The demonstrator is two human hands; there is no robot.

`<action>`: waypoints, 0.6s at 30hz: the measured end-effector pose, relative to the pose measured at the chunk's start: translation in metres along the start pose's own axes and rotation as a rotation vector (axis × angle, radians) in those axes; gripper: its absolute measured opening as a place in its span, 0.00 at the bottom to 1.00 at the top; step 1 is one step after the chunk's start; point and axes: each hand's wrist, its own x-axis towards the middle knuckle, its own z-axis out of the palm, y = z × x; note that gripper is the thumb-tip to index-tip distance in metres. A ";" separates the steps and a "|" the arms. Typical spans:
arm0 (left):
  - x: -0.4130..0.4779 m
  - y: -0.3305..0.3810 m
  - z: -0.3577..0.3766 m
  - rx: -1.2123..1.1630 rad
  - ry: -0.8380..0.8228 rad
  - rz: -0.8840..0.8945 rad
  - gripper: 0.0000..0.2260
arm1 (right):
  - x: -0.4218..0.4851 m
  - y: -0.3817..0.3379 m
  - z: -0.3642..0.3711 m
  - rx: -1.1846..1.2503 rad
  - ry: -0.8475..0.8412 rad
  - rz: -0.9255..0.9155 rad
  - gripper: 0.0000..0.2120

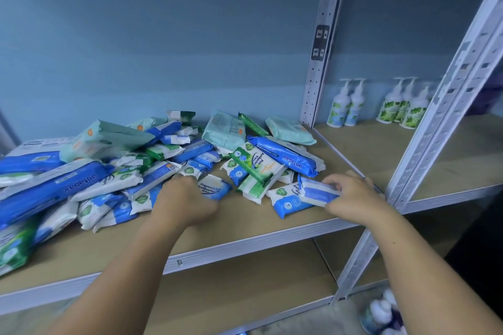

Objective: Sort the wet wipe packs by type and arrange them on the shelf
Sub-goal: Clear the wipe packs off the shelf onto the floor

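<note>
A jumbled heap of wet wipe packs (114, 171) covers the left and middle of the wooden shelf (245, 228): blue ones, green-and-white ones and pale mint ones. My left hand (185, 198) grips a small blue-and-white pack (215, 187) at the heap's front edge. My right hand (351, 193) holds a small stack of blue-and-white packs (317, 193) near the shelf's right front corner. A long blue pack (285, 155) and a green-and-white pack (253, 164) lie between and behind my hands.
A grey perforated upright (319, 49) stands behind the packs and another (446, 95) at the front right. Pump bottles (345, 106) and more with green labels (405, 109) stand on the neighbouring shelf. A lower shelf (245, 296) lies below, with bottles on the floor (381, 313).
</note>
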 end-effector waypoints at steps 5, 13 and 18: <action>-0.023 0.010 -0.011 -0.289 0.123 0.058 0.15 | -0.012 -0.001 0.001 -0.015 0.126 -0.084 0.15; -0.025 0.047 0.038 -0.380 0.175 0.242 0.30 | -0.011 -0.027 0.010 -0.100 0.194 -0.237 0.27; -0.012 0.062 0.061 -0.297 0.174 0.214 0.34 | -0.003 -0.026 0.024 -0.118 0.010 -0.204 0.37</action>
